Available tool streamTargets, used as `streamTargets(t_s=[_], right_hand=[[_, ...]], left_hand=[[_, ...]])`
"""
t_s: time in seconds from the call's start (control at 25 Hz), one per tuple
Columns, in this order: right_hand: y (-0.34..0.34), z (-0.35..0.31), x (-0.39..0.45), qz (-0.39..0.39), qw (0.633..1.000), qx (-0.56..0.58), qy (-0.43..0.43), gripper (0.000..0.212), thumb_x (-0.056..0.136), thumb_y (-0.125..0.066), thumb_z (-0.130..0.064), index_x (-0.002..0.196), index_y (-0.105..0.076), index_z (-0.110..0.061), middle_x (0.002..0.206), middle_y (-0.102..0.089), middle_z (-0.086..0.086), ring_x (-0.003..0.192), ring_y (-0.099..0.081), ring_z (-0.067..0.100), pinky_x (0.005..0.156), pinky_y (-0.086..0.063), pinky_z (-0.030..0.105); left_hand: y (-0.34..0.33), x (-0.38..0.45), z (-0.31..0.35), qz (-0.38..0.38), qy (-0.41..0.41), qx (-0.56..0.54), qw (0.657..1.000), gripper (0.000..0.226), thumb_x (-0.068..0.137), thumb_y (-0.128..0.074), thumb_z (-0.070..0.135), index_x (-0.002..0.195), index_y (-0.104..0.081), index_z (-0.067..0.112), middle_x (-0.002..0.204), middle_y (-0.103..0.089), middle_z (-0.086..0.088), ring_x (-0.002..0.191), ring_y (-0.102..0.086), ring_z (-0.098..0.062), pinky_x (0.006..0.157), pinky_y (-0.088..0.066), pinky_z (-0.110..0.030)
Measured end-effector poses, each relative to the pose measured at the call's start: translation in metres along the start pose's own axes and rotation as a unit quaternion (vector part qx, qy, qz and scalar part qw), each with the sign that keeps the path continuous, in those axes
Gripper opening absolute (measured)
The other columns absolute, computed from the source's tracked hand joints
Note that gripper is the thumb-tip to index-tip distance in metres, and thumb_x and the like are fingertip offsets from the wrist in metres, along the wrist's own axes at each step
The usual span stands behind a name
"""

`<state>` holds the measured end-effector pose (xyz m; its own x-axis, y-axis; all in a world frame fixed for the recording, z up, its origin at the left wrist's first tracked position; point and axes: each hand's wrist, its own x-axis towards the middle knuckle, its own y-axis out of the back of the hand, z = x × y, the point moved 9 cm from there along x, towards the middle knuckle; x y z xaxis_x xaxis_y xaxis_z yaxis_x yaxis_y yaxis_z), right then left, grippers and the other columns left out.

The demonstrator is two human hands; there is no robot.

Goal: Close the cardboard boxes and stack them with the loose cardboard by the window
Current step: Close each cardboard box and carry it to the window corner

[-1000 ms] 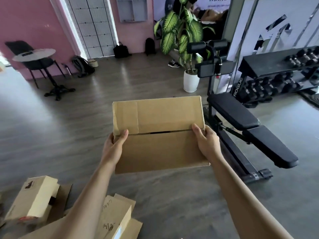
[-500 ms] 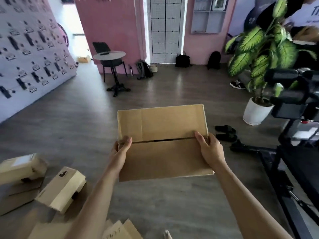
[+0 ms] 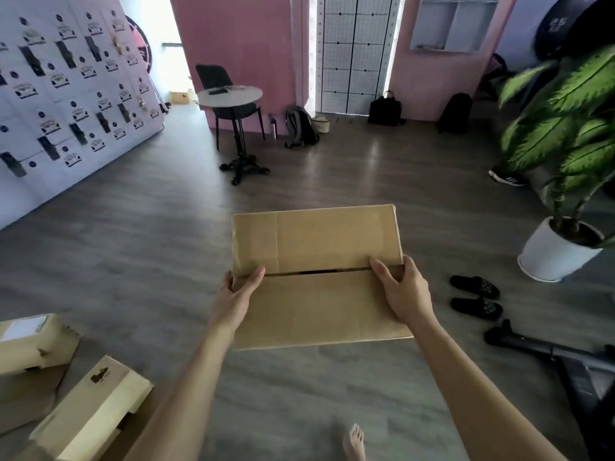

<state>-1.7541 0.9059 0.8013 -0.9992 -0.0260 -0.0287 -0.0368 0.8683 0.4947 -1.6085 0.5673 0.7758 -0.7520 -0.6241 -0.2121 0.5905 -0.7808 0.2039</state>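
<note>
Here the cardboard box (image 3: pixel 316 277) sits at the centre of the view, carried level above the floor (image 3: pixel 139 247) with its two top flaps folded shut and only a thin dark slit left between them. The left hand (image 3: pixel 233 294) grips its 9 o'clock edge, thumb over the flap seam, fingers curled under out of sight. The right hand (image 3: pixel 404 287) grips the 3 o'clock edge the same way, thumb pressed on the seam. Held this easily, it seems light and likely empty; the board looks stiff but the untaped flaps could spring up, so the side edges at the seam are the sensible hold. At 7 to 8 o'clock lie smaller boxes (image 3: pixel 90 414) on loose cardboard (image 3: pixel 23 397). A potted plant (image 3: pixel 562 138) stands at 2 o'clock, black slippers (image 3: pixel 476 296) at 3 o'clock.
</note>
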Motion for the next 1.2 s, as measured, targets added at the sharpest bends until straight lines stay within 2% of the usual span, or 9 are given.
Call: streamTargets(t_s=[0.08, 0.2, 0.28, 0.36, 0.52, 0.64, 0.76, 0.96, 1.2], right_hand=[[-0.033, -0.019, 0.059, -0.021, 1.0, -0.007, 0.016, 0.068, 0.079, -0.056, -0.079, 0.122, -0.055, -0.027, 0.1, -0.063, -0.012, 0.093, -0.06, 0.018, 0.077, -0.045, 0.035], [-0.087, -0.05, 0.146, -0.065, 0.997, -0.003, 0.039, 0.066, 0.078, -0.056, -0.078, 0.117, -0.057, -0.025, 0.101, -0.066, -0.009, 0.098, -0.061, 0.021, 0.086, -0.05, 0.041], [-0.123, -0.08, 0.196, -0.1, 0.994, -0.008, 0.051, 0.068, 0.078, -0.055, -0.08, 0.116, -0.057, -0.023, 0.104, -0.066, -0.007, 0.1, -0.062, 0.023, 0.089, -0.05, 0.045], [-0.169, -0.119, 0.244, -0.135, 0.988, -0.011, 0.078, 0.074, 0.078, -0.054, -0.08, 0.123, -0.056, -0.021, 0.107, -0.065, -0.006, 0.098, -0.059, 0.022, 0.086, -0.048, 0.042], [-0.268, -0.194, 0.308, -0.195, 0.972, -0.015, 0.128, 0.075, 0.078, -0.053, -0.08, 0.125, -0.056, -0.021, 0.102, -0.062, -0.008, 0.091, -0.054, 0.017, 0.078, -0.041, 0.036], [-0.343, -0.233, 0.345, -0.227, 0.964, -0.004, 0.14, 0.074, 0.079, -0.053, -0.08, 0.127, -0.054, -0.024, 0.098, -0.059, -0.011, 0.095, -0.055, 0.018, 0.078, -0.042, 0.036], [-0.417, -0.275, 0.385, -0.229, 0.962, -0.002, 0.148, 0.072, 0.079, -0.054, -0.079, 0.127, -0.054, -0.024, 0.102, -0.059, -0.009, 0.105, -0.057, 0.022, 0.082, -0.045, 0.038], [-0.502, -0.346, 0.457, -0.211, 0.964, 0.015, 0.161, 0.07, 0.078, -0.054, -0.08, 0.125, -0.053, -0.028, 0.102, -0.06, -0.013, 0.098, -0.058, 0.016, 0.078, -0.046, 0.037], [-0.599, -0.398, 0.566, -0.206, 0.967, 0.023, 0.149, 0.072, 0.078, -0.056, -0.079, 0.127, -0.054, -0.026, 0.109, -0.064, -0.008, 0.101, -0.06, 0.018, 0.085, -0.051, 0.041]], left_hand=[[-0.003, 0.051, 0.01, 0.017, 0.006, -0.008, 1.0, 0.078, 0.052, -0.069, 0.089, 0.112, -0.052, 0.042, 0.094, -0.061, 0.03, 0.085, -0.055, 0.007, 0.068, -0.04, -0.016], [0.004, 0.122, 0.023, 0.068, 0.014, -0.016, 0.997, 0.088, 0.05, -0.068, 0.09, 0.119, -0.052, 0.037, 0.103, -0.063, 0.026, 0.095, -0.06, -0.003, 0.078, -0.046, -0.023], [0.016, 0.161, 0.037, 0.096, 0.026, -0.016, 0.995, 0.08, 0.054, -0.068, 0.09, 0.112, -0.05, 0.038, 0.097, -0.062, 0.028, 0.091, -0.058, 0.0, 0.079, -0.046, -0.025], [0.036, 0.201, 0.05, 0.132, 0.033, -0.024, 0.99, 0.075, 0.049, -0.067, 0.093, 0.1, -0.056, 0.039, 0.09, -0.067, 0.029, 0.086, -0.06, 0.006, 0.072, -0.045, -0.021], [0.091, 0.269, 0.062, 0.209, 0.04, -0.071, 0.974, 0.076, 0.055, -0.075, 0.081, 0.115, -0.06, 0.037, 0.11, -0.068, 0.016, 0.101, -0.065, -0.009, 0.089, -0.053, -0.035], [0.126, 0.329, 0.065, 0.224, 0.039, -0.089, 0.97, 0.069, 0.061, -0.077, 0.077, 0.115, -0.056, 0.04, 0.109, -0.064, 0.02, 0.099, -0.062, -0.004, 0.08, -0.05, -0.028], [0.173, 0.404, 0.074, 0.248, 0.036, -0.079, 0.965, 0.067, 0.063, -0.072, 0.077, 0.115, -0.055, 0.039, 0.104, -0.06, 0.024, 0.093, -0.058, 0.002, 0.072, -0.044, -0.02], [0.228, 0.532, 0.113, 0.24, 0.017, -0.059, 0.969, 0.076, 0.069, -0.073, 0.075, 0.129, -0.055, 0.033, 0.115, -0.064, 0.014, 0.104, -0.063, -0.012, 0.087, -0.049, -0.032], [0.254, 0.687, 0.137, 0.24, 0.018, -0.041, 0.97, 0.077, 0.067, -0.069, 0.08, 0.129, -0.051, 0.039, 0.102, -0.057, 0.026, 0.09, -0.055, 0.004, 0.075, -0.043, -0.025]])
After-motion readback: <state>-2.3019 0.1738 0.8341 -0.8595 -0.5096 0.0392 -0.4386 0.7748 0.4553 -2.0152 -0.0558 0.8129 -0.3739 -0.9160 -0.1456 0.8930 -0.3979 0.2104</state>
